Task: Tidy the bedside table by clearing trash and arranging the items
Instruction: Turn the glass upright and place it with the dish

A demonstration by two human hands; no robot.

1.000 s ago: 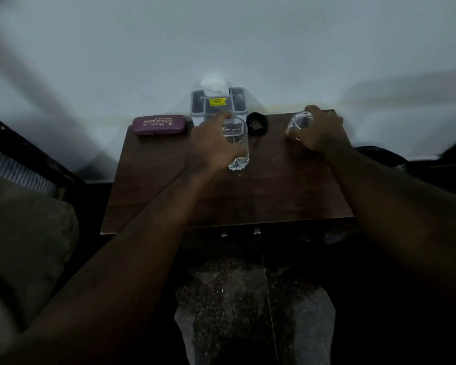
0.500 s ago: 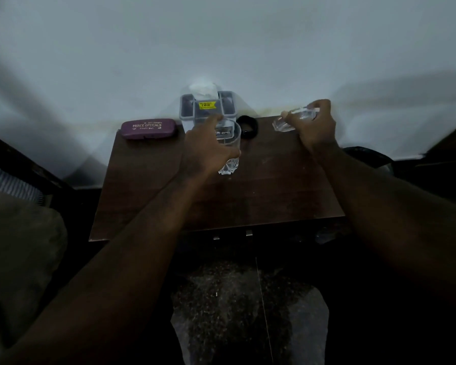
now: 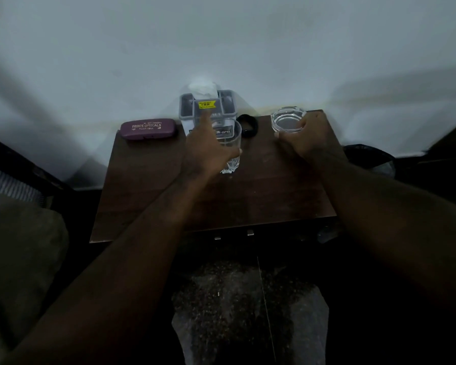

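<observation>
We run a single head view: wide-angle, sitting above the near edge of the tabletop (image 3: 274, 201), pitched forward and down, facing the wall (image 3: 221, 35). Close in: tabletop fills mid-frame, floor (image 3: 248, 325) shows bottom centre.

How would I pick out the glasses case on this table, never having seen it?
Find the dark brown wooden bedside table against the pale wall. At its back left corner, left of the grey plastic organiser box, lies a flat oblong purple case. Only it is purple, with pale PRINCE OPTICALS lettering on top.
</observation>
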